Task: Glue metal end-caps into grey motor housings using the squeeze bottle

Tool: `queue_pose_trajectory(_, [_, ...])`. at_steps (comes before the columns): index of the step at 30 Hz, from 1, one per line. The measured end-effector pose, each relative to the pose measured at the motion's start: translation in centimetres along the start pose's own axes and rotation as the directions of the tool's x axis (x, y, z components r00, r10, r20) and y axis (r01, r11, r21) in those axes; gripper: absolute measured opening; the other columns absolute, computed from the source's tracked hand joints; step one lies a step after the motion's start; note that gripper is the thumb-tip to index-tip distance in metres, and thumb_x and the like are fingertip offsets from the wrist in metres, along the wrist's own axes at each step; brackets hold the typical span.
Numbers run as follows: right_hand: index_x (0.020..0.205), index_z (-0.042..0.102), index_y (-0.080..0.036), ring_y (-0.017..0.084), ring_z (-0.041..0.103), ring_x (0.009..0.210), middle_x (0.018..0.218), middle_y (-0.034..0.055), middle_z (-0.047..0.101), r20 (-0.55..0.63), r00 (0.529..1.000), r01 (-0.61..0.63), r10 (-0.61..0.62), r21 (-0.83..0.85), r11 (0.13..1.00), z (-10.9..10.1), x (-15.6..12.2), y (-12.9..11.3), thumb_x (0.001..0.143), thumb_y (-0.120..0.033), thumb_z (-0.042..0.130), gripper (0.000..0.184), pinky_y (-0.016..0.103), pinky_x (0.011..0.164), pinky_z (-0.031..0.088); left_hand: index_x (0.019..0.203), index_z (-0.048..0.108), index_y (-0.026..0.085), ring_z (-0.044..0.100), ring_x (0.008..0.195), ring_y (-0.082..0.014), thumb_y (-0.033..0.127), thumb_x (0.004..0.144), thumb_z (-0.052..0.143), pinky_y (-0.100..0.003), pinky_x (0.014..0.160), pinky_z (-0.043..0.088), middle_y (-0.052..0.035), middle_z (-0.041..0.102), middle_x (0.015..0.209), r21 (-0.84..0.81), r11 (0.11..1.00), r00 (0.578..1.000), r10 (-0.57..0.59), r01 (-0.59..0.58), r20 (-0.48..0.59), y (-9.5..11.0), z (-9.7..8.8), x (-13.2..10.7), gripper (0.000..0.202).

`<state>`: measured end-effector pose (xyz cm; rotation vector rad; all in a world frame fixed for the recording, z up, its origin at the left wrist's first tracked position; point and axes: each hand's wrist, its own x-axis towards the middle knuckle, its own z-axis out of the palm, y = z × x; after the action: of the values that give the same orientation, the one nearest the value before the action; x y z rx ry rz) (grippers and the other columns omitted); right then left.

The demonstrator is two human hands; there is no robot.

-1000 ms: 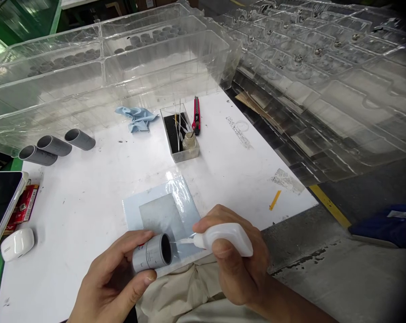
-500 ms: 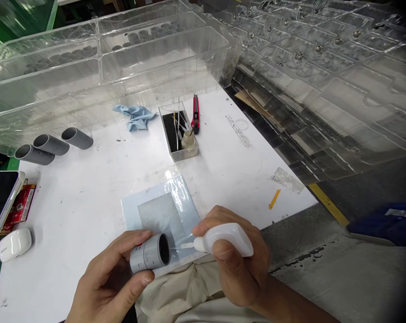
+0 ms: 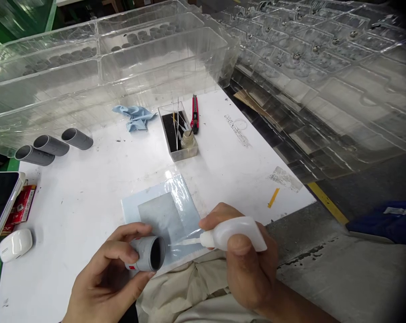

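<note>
Half a second on, the grey tube (image 3: 143, 255) has turned in the person's grip: a red mark now shows low on its side, near the curled fingers, where before red showed at the top. It has also slipped a touch toward 9 o'clock, and the white bottle (image 3: 239, 233) has drawn off toward 3 o'clock, its thin nozzle (image 3: 186, 242) still just beside the tube's mouth.

The left hand (image 3: 110, 271) pinches the tube, thumb beneath and fingers bent over the top, parted only by the tube's width; those fingers hide much of its far end. The right hand (image 3: 253, 269) is wrapped closely around the bottle, thumb pressed on the near side.

Taking the tube as the clock's centre, a pale blue sheet (image 3: 131, 204) lies just beyond at 12, partly covered by the hands. Farther along 12 is a crumpled blue cloth (image 3: 136, 119); toward 1, a small clear box (image 3: 185, 155) holds thin tools and a little jar, its walls standing around them, with a red cutter (image 3: 195, 114) beside it. Three loose tubes (image 3: 54, 146) lie at 10, before the tall walls of a clear tray (image 3: 139, 69). A phone (image 3: 2, 197) rests near 9.
</note>
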<state>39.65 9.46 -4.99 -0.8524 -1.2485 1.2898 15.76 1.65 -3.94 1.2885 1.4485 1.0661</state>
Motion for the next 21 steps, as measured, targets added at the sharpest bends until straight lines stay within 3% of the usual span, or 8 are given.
queue_pose_trajectory(3, [0.114, 0.073, -0.029, 0.024, 0.063, 0.077, 0.085, 0.0042, 0.071, 0.011, 0.993, 0.121, -0.12, -0.075, 0.99, 0.5, 0.2, -0.2, 0.102, -0.039, 0.057, 0.022, 0.039, 0.064, 0.047, 0.093, 0.06, 0.029, 0.067, 0.117, -0.0187, 0.015, 0.089, 0.076, -0.02, 0.086, 0.057, -0.0045, 0.073, 0.128, 0.002, 0.999, 0.999, -0.044, 0.044, -0.022, 0.4, 0.2, 0.0, 0.022])
queue_pose_trajectory(7, [0.108, 0.075, -0.025, 0.021, 0.061, 0.067, 0.085, 0.0047, 0.074, 0.01, 0.979, 0.203, -0.203, -0.094, 0.975, 1.4, 0.8, -0.2, 0.1, -0.04, 0.059, 0.024, 0.038, 0.059, 0.046, 0.097, 0.063, 0.03, 0.069, 0.112, -0.0194, 0.015, 0.089, 0.077, -0.02, 0.081, 0.059, -0.0045, 0.076, 0.124, -0.025, 0.999, 1.0, -0.028, 0.028, 0.001, 0.6, 0.4, 0.3, 0.022])
queue_pose_trajectory(11, [0.104, 0.075, -0.022, 0.022, 0.064, 0.07, 0.085, 0.0054, 0.075, -0.012, 0.976, 0.217, -0.219, -0.083, 0.973, 1.9, 1.2, 0.1, 0.099, -0.038, 0.061, 0.022, 0.038, 0.06, 0.048, 0.097, 0.066, 0.03, 0.069, 0.111, -0.0191, 0.019, 0.088, 0.079, -0.021, 0.085, 0.059, -0.0032, 0.077, 0.121, -0.042, 0.997, 0.997, -0.062, 0.06, -0.042, 0.7, 0.4, 0.2, 0.02])
queue_pose_trajectory(17, [0.106, 0.075, -0.021, 0.022, 0.064, 0.069, 0.085, 0.0055, 0.075, -0.01, 0.971, 0.236, -0.237, -0.08, 0.969, 1.9, 1.2, 0.5, 0.098, -0.036, 0.063, 0.02, 0.038, 0.06, 0.048, 0.1, 0.066, 0.031, 0.069, 0.114, -0.0201, 0.015, 0.089, 0.078, -0.022, 0.086, 0.06, -0.0038, 0.077, 0.123, -0.03, 0.999, 1.0, -0.017, 0.018, 0.005, 0.4, 0.1, 0.1, 0.023])
queue_pose_trajectory(21, [0.102, 0.076, -0.021, 0.021, 0.063, 0.068, 0.082, 0.0049, 0.073, -0.027, 0.983, 0.178, -0.181, -0.081, 0.981, 2.0, 1.1, 0.3, 0.099, -0.04, 0.062, 0.023, 0.037, 0.058, 0.046, 0.103, 0.065, 0.031, 0.069, 0.116, -0.0201, 0.012, 0.089, 0.077, -0.023, 0.087, 0.06, -0.0036, 0.076, 0.125, -0.024, 1.0, 1.0, 0.009, -0.008, 0.03, 0.2, 0.0, 0.2, 0.027])
